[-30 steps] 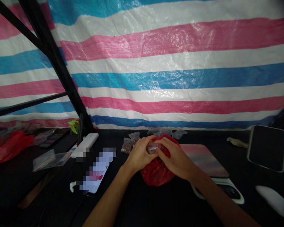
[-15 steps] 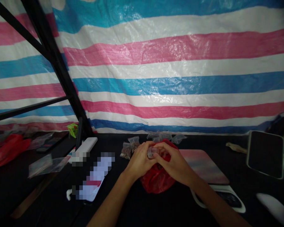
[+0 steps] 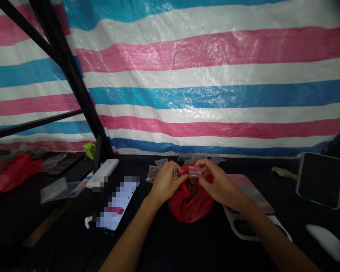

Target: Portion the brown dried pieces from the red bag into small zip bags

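Observation:
My left hand and my right hand are raised just above an open red plastic bag that holds dark brown bits. Both hands pinch a small clear plastic pouch between fingers and thumbs, one at each end, stretching it across the bag's mouth. Small clear pouches with brown contents lie just left of my left hand, and more clear pouches lie behind the bag.
A phone and a white bar-shaped device lie to the left on the black table. A pink mat, a black-faced device and a white object lie right. Black frame poles stand left; a striped tarp hangs behind.
My hands have drawn apart and lifted slightly, pulling the clear pouch out between them; the inside of the red bag now shows.

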`<state>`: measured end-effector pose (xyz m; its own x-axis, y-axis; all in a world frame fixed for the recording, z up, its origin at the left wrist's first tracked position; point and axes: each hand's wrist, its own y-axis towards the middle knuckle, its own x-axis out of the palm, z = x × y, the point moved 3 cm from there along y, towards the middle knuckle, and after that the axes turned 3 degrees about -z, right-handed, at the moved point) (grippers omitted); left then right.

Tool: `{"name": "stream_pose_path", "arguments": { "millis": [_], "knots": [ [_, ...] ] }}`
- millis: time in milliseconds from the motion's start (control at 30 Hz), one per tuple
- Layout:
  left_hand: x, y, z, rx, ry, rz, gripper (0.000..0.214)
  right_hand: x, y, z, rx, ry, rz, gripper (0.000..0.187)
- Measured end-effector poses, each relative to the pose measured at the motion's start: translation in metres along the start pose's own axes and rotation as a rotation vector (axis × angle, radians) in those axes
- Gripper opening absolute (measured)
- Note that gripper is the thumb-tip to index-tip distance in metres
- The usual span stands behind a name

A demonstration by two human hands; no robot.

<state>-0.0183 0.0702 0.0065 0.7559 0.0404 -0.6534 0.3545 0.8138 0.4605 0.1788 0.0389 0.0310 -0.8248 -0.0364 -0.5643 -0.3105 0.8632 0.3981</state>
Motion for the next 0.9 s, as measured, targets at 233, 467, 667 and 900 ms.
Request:
{"name": "stream_pose_path", "arguments": {
  "millis": [233,467,667,900],
  "knots": [
    [0.003,0.002,-0.005,-0.059,-0.178,0.054,0.030,-0.016,-0.007,0.003,0.100,-0.332,-0.164,0.026],
    [0.000,0.005,0.008,-0.162,-0.599,0.064,0.035,-0.016,-0.009,-0.003,0.068,-0.434,-0.210,0.034],
    [-0.022,0.009,0.007,-0.164,-0.553,0.252,0.019,-0.019,-0.015,-0.003,0.091,-0.394,-0.290,0.025],
    [-0.024,-0.014,0.011,-0.198,-0.275,-0.434,0.034,-0.017,-0.020,-0.007,0.087,-0.295,-0.351,0.030]
  ]
}}
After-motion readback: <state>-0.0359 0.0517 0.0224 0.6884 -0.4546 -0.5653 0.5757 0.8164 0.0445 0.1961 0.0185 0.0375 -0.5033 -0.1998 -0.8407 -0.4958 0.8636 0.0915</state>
